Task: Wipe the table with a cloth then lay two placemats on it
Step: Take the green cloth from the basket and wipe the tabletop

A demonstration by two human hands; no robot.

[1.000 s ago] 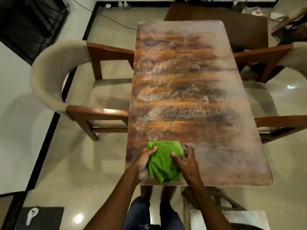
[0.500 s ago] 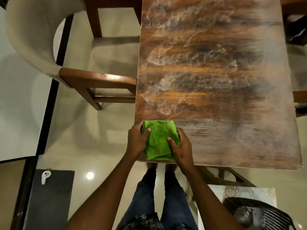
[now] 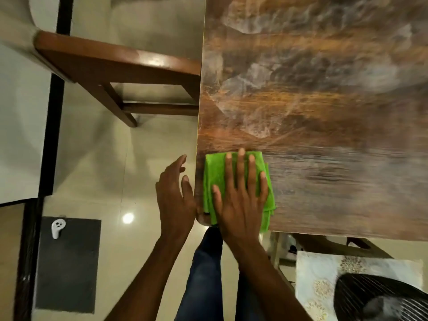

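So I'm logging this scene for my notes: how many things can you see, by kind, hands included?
Hands: 2, left hand and right hand
Green cloth: 1
Table: 1
Wooden chair: 1
Dark floor mat: 1
White controller: 1
Total: 7

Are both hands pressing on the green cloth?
No, only the right hand lies flat on the green cloth; the left hand is beside the table edge, off it.

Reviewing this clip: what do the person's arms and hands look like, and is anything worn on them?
Both forearms are bare, with no sleeves in view. The left hand and right hand wear no gloves, and no rings, watch or bands show. Below them, dark blue jeans cover the legs.
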